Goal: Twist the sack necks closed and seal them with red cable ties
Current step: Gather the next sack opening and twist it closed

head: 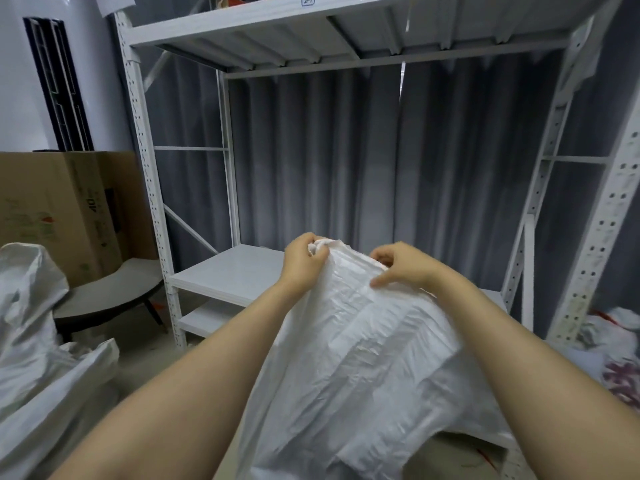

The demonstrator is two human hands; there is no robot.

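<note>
Both hands, left hand and right hand, grasp the white sack rim (contents hidden); white shelving beyond.

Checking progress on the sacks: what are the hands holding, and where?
The left hand and right hand both pinch the white sack at its top edge.

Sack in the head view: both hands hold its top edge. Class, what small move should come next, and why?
Probably draw the right hand toward the left hand, gathering the top of the sack into one bunch. The edge between them lies spread, not yet a neck, so there is nothing to twist.
</note>
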